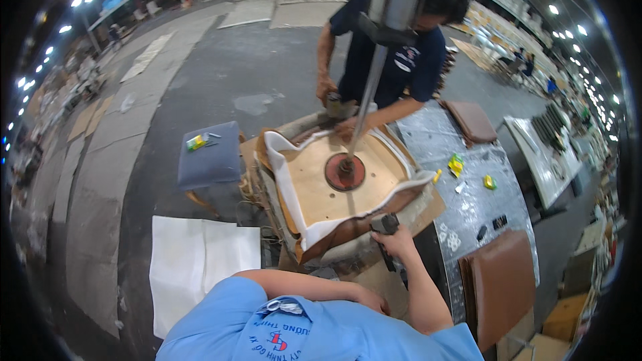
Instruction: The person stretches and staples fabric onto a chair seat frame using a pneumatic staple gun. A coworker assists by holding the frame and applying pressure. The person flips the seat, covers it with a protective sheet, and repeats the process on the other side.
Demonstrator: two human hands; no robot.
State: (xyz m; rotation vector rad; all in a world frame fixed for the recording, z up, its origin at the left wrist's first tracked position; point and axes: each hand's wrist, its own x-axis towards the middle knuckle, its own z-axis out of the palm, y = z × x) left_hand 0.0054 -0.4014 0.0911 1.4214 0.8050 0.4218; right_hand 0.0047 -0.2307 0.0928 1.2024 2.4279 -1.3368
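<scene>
My right hand [400, 243] is closed round the grip of a dark staple gun [385, 224], at the near right edge of a chair seat. Drawn across in front of my body, my left hand [374, 299] shows only in part, and its fingers are hidden. The seat is a pale wooden board [307, 194] lying face up, with white padding [289, 190] and a brown cover [354, 230] standing up loosely around its rim. A round red press plate [345, 172] on a metal rod [372, 87] bears down on the board's middle.
Opposite, a co-worker in a dark shirt [408, 60] holds another staple gun [338, 105] at the far edge. Brown seats [501, 281] and yellow packets [456, 164] lie on the plastic-covered table [428, 140] at right. To the left are a blue stool [217, 167] and white sheets [194, 254].
</scene>
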